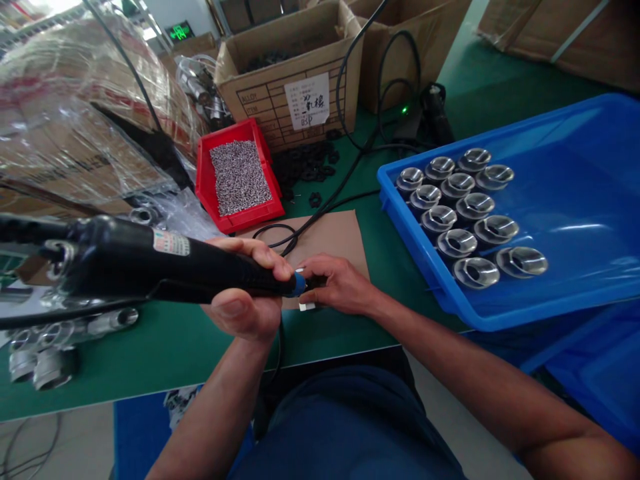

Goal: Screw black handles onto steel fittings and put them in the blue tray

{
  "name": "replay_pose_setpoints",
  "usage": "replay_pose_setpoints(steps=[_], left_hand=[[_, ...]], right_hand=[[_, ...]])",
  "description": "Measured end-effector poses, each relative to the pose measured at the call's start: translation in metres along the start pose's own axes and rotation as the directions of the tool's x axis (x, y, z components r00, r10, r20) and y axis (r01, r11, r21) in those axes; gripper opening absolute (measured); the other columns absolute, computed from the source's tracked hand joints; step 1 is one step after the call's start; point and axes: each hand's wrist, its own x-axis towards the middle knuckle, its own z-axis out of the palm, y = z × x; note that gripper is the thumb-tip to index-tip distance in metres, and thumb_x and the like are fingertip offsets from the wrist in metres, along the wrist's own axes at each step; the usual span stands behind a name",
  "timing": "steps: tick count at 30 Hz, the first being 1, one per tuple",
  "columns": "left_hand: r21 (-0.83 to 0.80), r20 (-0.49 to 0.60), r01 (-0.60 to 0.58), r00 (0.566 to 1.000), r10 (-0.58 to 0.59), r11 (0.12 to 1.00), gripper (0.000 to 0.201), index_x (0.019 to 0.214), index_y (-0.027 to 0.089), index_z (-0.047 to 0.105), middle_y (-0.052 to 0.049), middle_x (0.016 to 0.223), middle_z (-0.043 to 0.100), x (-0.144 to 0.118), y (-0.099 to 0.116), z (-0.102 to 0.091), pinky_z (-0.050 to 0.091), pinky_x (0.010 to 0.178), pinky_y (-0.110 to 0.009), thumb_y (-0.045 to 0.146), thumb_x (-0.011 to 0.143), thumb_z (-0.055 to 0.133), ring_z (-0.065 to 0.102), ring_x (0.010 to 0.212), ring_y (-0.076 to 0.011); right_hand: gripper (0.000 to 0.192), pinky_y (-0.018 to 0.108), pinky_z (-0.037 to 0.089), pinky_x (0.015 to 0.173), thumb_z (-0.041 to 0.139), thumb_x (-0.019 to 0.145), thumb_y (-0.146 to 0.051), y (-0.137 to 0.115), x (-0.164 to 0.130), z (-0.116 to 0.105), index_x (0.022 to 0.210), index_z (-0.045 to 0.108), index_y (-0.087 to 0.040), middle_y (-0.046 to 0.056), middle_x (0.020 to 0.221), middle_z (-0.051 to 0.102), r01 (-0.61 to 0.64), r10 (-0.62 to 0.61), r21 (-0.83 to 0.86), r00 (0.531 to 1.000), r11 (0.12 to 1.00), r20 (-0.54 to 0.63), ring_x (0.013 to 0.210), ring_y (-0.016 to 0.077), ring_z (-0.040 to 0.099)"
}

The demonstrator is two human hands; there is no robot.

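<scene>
My left hand [250,313] is wrapped round a black electric screwdriver [200,267], held almost level with its blue collar pointing right. A cable leaves its back end at the left edge. My right hand [335,283] is closed at the screwdriver's tip, over a brown cardboard sheet [345,233]. Its fingers hide the tip and whatever small thing they pinch. White bits show at the fingertips; I cannot tell what they are. A red bin [277,200] of small metal screws or pins [240,177] stands beyond my hands.
At the right, a blue tray [425,257] holds several metal fittings [457,243]. More fittings [55,367] lie at the left. Black plastic parts [305,163] are scattered before a cardboard box [250,113]. Black cables [345,180] cross the green table [175,347].
</scene>
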Motion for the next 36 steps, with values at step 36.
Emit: replay_pose_setpoints(steps=[36], left_hand=[[0.034, -0.054, 0.015, 0.998, -0.013, 0.999, 0.049, 0.097, 0.021, 0.055, 0.001, 0.070, 0.049, -0.0024, 0.0019, 0.0031, 0.043, 0.039, -0.025, 0.064, 0.077, 0.065, 0.050, 0.046, -0.0110]], right_hand=[[0.024, 0.032, 0.049, 0.084, 0.085, 0.068, -0.018, -0.0029, 0.0018, -0.0001, 0.088, 0.073, -0.020, 0.003, 0.096, 0.071, -0.014, 0.014, -0.025, 1.000, 1.000, 0.019, 0.093, 0.0197, 0.063]])
